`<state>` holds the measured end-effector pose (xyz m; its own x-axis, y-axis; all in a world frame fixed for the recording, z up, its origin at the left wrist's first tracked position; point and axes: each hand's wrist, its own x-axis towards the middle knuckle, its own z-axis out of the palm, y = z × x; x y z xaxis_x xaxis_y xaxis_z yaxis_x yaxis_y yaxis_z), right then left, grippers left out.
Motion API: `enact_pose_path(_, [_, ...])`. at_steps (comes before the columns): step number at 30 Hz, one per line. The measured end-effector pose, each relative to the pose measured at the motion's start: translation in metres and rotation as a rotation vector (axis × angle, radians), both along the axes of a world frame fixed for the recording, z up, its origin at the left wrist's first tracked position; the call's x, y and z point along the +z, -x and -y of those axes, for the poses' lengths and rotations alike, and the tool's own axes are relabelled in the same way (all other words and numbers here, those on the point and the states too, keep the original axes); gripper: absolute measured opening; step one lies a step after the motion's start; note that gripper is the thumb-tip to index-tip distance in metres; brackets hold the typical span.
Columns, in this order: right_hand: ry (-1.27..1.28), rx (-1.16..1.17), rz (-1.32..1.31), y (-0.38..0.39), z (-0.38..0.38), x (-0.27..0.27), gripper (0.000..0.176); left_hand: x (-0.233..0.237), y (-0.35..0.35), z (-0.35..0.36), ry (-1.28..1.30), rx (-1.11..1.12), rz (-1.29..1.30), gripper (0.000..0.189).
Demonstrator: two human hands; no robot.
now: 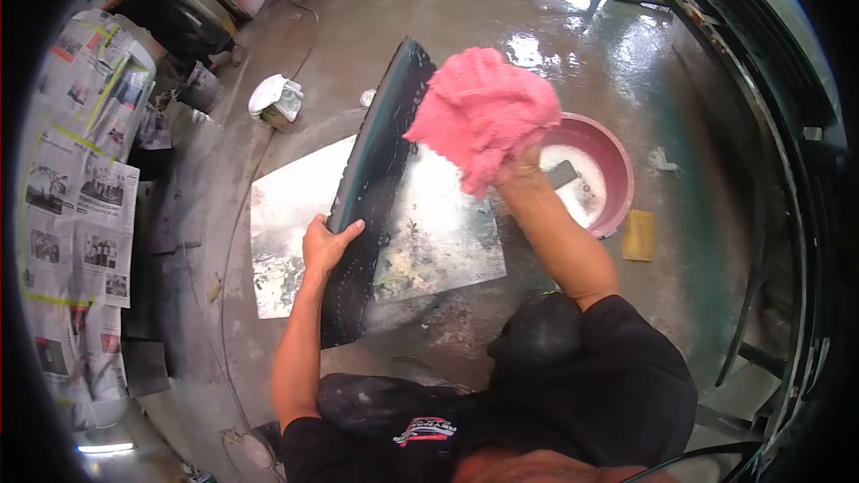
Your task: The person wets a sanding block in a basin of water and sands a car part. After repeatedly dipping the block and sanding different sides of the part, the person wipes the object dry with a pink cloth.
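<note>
My left hand (329, 246) grips the edge of a long black panel (386, 152), thumb over its near face. Tilted on its edge, the panel stands over a white, stained board (452, 255) on the floor. A crumpled pink cloth (488, 107) is bunched in my right hand (519, 168), raised beside the panel's upper part; the cloth hides most of my fingers and overlaps the panel's edge in this view. Behind my right wrist sits a reddish basin (623, 170) of foamy liquid, with a grey rectangular block (563, 174) in it.
A yellow rectangular sheet (638, 235) lies on the wet floor near the basin. Left of the panel stands a container (277, 103) with a white cloth over it. Newspaper-covered bodywork (85, 188) lines the left, where a person (161, 9) bends over. A dark frame (761, 107) borders the right.
</note>
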<state>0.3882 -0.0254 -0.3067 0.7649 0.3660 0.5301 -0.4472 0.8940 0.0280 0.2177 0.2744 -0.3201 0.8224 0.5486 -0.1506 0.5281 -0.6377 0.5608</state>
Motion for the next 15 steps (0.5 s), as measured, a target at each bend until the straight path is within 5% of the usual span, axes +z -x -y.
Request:
enact_pose_path(3, [0.251, -0.180, 0.055, 0.007, 0.014, 0.010, 0.053, 0.041, -0.006, 0.007, 0.005, -0.010, 0.245, 0.061])
enact_pose_path(5, [0.541, -0.448, 0.193, 0.015, 0.006, -0.002, 0.048, 0.081, -0.019, 0.023, -0.069, -0.030, 0.304, 0.056])
enact_pose_path(6, [0.697, -0.405, 0.387, 0.005, 0.004, -0.022, 0.052, 0.100, -0.026, 0.033, -0.067, -0.063, 0.381, 0.055])
enact_pose_path(7, [0.761, -1.068, 0.320, 0.020, -0.035, 0.016, 0.062, 0.113, -0.032, 0.044, -0.059, -0.101, 0.456, 0.054])
enact_pose_path(9, [1.147, -1.366, 0.481, 0.033, -0.068, 0.028, 0.085, 0.127, -0.043, 0.073, -0.058, -0.240, 0.508, 0.053])
enact_pose_path(10, [1.265, -1.285, 0.479, 0.043, -0.084, 0.043, 0.086, 0.129, -0.050, 0.085, -0.055, -0.373, 0.547, 0.052])
enact_pose_path(11, [1.331, -1.235, 0.352, 0.045, -0.088, 0.048, 0.087, 0.124, -0.047, 0.094, -0.332, -0.505, 0.553, 0.048])
enact_pose_path(15, [1.210, -1.342, 0.101, 0.002, -0.059, 0.065, 0.090, 0.119, -0.052, 0.129, -0.500, -0.536, 0.483, 0.045])
